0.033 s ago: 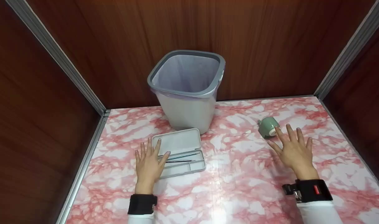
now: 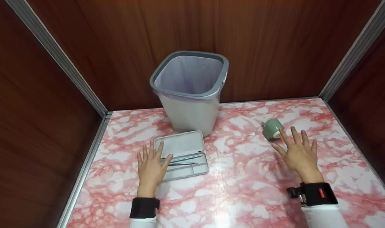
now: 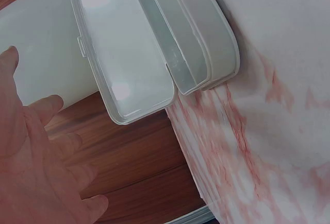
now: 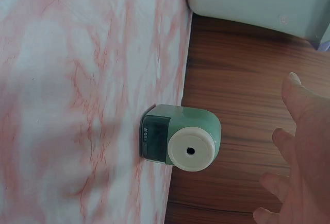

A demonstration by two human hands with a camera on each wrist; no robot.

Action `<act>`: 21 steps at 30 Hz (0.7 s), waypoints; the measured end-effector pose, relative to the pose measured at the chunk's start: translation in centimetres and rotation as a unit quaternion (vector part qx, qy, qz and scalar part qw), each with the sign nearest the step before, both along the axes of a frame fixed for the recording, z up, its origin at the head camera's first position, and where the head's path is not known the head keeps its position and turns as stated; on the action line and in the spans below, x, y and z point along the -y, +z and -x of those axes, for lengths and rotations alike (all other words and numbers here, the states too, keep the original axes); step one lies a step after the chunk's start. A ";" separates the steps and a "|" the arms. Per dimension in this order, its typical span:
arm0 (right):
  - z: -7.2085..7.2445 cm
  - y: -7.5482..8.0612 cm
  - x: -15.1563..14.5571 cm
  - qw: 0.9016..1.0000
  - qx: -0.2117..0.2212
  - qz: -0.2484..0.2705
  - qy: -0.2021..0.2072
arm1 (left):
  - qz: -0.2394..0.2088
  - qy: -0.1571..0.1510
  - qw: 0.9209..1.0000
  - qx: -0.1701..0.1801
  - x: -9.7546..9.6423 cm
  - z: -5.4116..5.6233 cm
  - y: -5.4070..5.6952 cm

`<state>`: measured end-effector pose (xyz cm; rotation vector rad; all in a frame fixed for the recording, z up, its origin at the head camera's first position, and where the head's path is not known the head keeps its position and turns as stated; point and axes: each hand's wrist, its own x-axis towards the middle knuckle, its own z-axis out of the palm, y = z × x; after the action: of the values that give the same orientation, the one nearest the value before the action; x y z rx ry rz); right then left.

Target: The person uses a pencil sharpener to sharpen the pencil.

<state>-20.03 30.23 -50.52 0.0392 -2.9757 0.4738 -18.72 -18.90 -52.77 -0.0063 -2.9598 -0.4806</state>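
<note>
My left hand [image 2: 151, 169], fingers spread, hovers above the left end of an opened pale pencil case [image 2: 181, 144] and hides part of it. Two thin pencil-like sticks [image 2: 184, 164] lie in the case's compartments. In the left wrist view the case's lid [image 3: 121, 44] is folded back, and the hand [image 3: 41, 167] is apart from it. On the right, my right hand [image 2: 300, 155] is spread with nothing held, close to a green pencil sharpener [image 2: 272, 128]. The right wrist view shows the sharpener's [image 4: 180, 131] round cream front with a dark hole, apart from the fingers [image 4: 286, 147].
A light trash bin [image 2: 192, 117] with a grey rim and a purplish liner stands behind the pencil case, near the back wall. Brown wood-grain panels [image 2: 258, 47] with metal edging enclose the red-and-white marbled table [image 2: 243, 183] at the back and sides.
</note>
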 end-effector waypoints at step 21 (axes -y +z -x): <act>0.0 0.4 1.7 1.000 -0.013 -0.005 0.020 | -0.003 -0.002 1.000 -0.008 0.0 0.0 -0.1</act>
<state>-20.07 28.55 -50.10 0.1063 -2.9562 0.4592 -18.72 -18.93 -52.89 -0.0160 -2.9433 -0.4875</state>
